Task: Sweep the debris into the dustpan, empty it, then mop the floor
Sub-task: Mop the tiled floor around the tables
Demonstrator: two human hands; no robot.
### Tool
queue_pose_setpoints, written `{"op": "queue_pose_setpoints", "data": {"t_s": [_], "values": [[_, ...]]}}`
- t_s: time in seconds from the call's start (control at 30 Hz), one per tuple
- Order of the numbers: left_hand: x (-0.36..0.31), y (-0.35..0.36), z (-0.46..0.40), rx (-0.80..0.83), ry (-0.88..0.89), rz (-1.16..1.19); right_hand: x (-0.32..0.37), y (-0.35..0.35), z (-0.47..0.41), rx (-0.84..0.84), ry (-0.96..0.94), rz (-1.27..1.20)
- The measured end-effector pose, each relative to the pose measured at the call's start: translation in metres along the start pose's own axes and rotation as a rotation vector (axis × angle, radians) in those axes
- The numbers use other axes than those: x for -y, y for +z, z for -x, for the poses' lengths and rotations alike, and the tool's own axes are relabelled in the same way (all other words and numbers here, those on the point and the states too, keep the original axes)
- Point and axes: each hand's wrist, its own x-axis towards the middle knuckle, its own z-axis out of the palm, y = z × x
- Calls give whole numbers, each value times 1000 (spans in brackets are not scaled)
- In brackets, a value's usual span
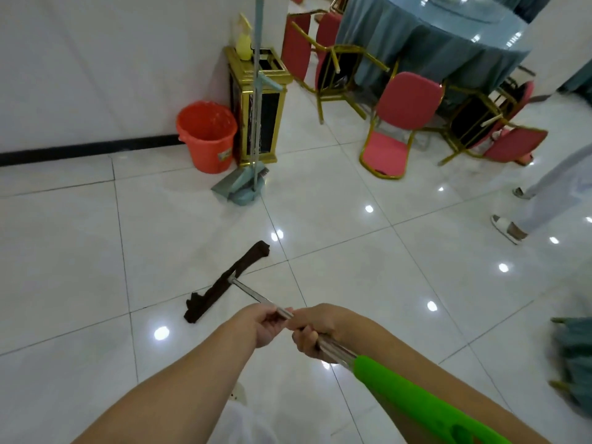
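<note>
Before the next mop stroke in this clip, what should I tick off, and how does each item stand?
1. Both hands on the metal mop pole: left hand and right hand grip it. Ok.
2. Dark flat mop head lies on the white tiled floor: ok.
3. Teal dustpan and broom parked by the gold bin: ok.
4. Path ahead free of debris: none visible, ok.
5. Mop head wet: cannot tell.
6. Bystander's white shoe to the right, apart from the mop: ok.

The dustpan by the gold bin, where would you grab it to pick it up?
Grab the dustpan by its tall upright handle, reaching in from the open floor side. The pan sits flat and low, while the orange bucket and gold bin block its back.
</note>
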Motion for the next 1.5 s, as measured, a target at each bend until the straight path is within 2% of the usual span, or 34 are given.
{"op": "queue_pose_setpoints", "data": {"t_s": [0.2,0.37,0.6,0.83,1.1,1.33,1.5], "values": [[-45,27,-13,-27,49,74,65,-7,-15,76,6,52],[-82,44,-23,-122,123,156,116,-6,-30,144,43,90],[-128,87,-35,-235,289,234,201,-8,-43,182,71,177],[-161,110,-49,-293,361,406,266,-4,-48,207,145,314],[-193,100,-52,-343,416,522,296,29,-58,241,180,336],[-233,77,-49,-382,433,522,313,68,-74,266,180,204],[-284,44,-42,-325,458,506,338,118,-91,333,160,98]]}}
